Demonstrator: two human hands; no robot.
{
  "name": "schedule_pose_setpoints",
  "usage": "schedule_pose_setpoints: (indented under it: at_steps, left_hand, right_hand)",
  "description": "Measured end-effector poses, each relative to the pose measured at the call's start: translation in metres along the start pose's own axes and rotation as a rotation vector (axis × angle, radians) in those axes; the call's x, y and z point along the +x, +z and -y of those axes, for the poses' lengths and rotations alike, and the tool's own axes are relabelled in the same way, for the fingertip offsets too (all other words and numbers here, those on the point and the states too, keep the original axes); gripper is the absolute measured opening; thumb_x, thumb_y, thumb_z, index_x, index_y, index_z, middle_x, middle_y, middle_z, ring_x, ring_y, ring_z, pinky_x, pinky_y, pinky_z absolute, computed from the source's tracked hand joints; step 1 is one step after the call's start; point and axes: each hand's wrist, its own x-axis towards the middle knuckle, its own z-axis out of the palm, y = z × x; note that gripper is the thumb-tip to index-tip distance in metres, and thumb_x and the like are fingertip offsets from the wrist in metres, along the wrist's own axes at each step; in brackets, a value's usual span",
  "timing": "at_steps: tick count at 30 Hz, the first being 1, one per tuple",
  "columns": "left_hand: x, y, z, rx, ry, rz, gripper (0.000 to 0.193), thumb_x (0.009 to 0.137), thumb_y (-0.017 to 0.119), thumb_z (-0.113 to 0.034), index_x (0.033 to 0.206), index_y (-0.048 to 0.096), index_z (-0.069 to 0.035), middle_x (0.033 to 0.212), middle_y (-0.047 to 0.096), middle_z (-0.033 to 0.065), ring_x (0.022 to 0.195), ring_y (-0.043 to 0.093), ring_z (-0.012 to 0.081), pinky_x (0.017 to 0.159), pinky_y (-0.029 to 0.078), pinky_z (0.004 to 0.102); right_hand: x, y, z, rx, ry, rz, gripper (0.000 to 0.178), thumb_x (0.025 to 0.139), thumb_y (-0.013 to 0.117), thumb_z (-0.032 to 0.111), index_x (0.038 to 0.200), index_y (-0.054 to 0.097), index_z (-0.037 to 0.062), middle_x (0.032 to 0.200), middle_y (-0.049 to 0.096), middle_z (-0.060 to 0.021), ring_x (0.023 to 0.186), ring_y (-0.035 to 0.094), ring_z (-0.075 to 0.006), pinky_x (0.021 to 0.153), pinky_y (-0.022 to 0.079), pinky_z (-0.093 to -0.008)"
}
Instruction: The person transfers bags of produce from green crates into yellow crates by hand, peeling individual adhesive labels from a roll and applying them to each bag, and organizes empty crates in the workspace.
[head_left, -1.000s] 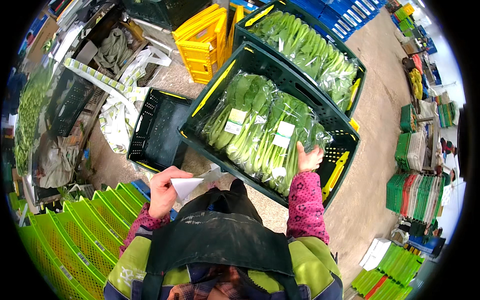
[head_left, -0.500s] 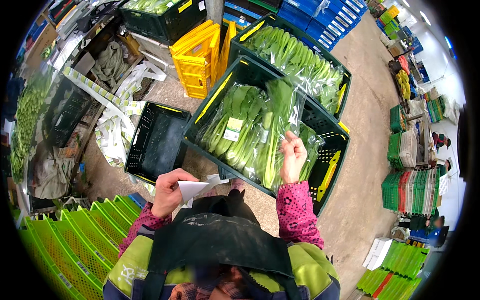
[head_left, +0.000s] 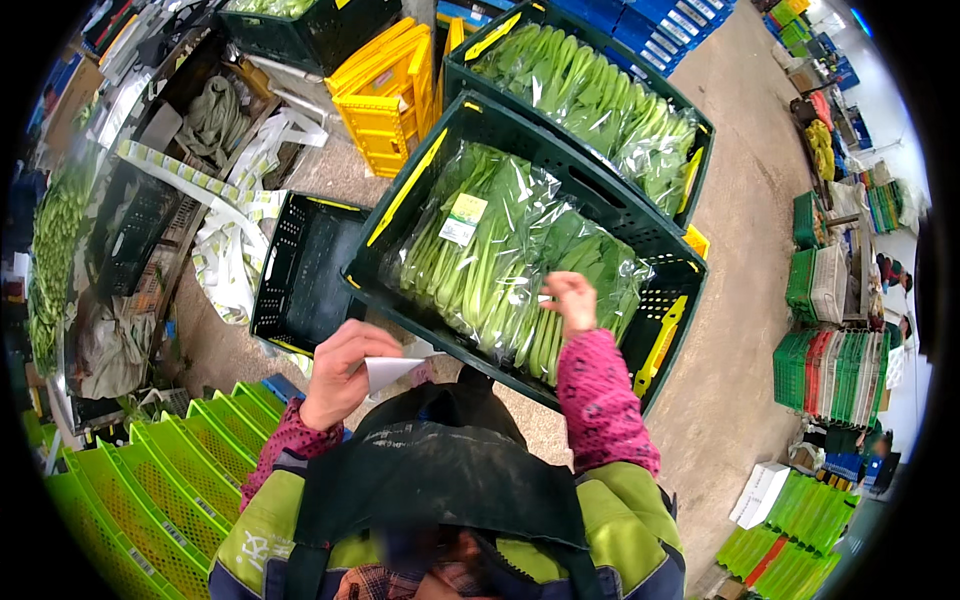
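Landmark: one dark-green perforated plastic crate (head_left: 505, 135). Beyond it, one matching crate (head_left: 704, 148). Left of it, one dark rectangular plastic crate (head_left: 320, 265). Over it, one bare right hand (head_left: 570, 300); nearside left, one bare left hand (head_left: 345, 375), at least one white paper piece (head_left: 390, 373). Inside, one white rectangular label (head_left: 463, 219) clear; clear bags of leafy greens (head_left: 480, 270), number uncertain.

clear-bagged leafy greens (head_left: 490, 255) lie side by side in a dark green crate (head_left: 530, 148), stalks toward its near wall; the left bag bears a pale label (head_left: 463, 219). outside, a white slip (head_left: 390, 373) seems folded.
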Motion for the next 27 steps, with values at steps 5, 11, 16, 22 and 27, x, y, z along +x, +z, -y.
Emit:
schedule_pose_setpoints:
  at_steps: [5, 11, 16, 22, 27]
  left_hand:
    - [0.015, 0.015, 0.004, 0.16, -0.037, -0.013, 0.036, 0.064, 0.053, 0.019, 0.089, 0.069, -0.001, 0.087, 0.067, 0.0111, 0.08, 0.065, 0.0234, 0.071, 0.051, 0.0301]
    - [0.041, 0.033, -0.01, -0.033, -0.064, 0.003, 0.039, 0.064, 0.052, 0.019, 0.092, 0.071, -0.002, 0.086, 0.069, 0.0102, 0.078, 0.067, 0.022, 0.071, 0.051, 0.0275]
    - [0.038, 0.032, -0.007, -0.03, -0.086, -0.007, 0.041, 0.062, 0.05, 0.02, 0.091, 0.07, -0.001, 0.088, 0.068, 0.0115, 0.082, 0.066, 0.0226, 0.073, 0.05, 0.0277]
    - [0.049, 0.041, -0.018, -0.105, -0.086, 0.039, 0.036, 0.068, 0.049, 0.017, 0.092, 0.07, 0.0, 0.085, 0.066, 0.0109, 0.079, 0.065, 0.0209, 0.07, 0.049, 0.0279]
    - [0.042, 0.048, -0.012, -0.281, -0.191, 0.0, 0.013, 0.078, 0.056, 0.007, 0.082, 0.067, 0.003, 0.075, 0.064, 0.0073, 0.066, 0.061, 0.0095, 0.057, 0.046, 0.0243]
  right_hand:
    - [0.04, -0.098, -0.024, -0.432, -0.176, -0.271, 0.017, 0.091, 0.06, 0.018, 0.105, 0.059, 0.0068, 0.098, 0.065, -0.0081, 0.082, 0.063, -0.02, 0.072, 0.055, -0.0338]
    - [0.093, -0.11, -0.07, -0.874, -0.068, -0.482, 0.021, 0.095, 0.054, 0.019, 0.111, 0.058, 0.0063, 0.103, 0.064, -0.008, 0.087, 0.062, -0.0197, 0.075, 0.053, -0.0322]
    - [0.086, -0.122, -0.08, -0.841, -0.479, -0.322, 0.024, 0.097, 0.049, 0.02, 0.115, 0.058, 0.0059, 0.107, 0.063, -0.0079, 0.091, 0.061, -0.0194, 0.078, 0.051, -0.0308]
    - [-0.044, -0.018, 0.03, -0.041, -0.145, 0.465, 0.036, 0.091, 0.058, 0.019, 0.124, 0.056, 0.0037, 0.113, 0.062, -0.0082, 0.101, 0.06, -0.021, 0.088, 0.049, -0.0327]
    - [-0.153, 0.081, 0.089, 0.24, -0.301, 0.875, 0.054, 0.083, 0.069, 0.005, 0.133, 0.05, 0.0, 0.124, 0.059, -0.0075, 0.113, 0.054, -0.017, 0.093, 0.047, -0.0307]
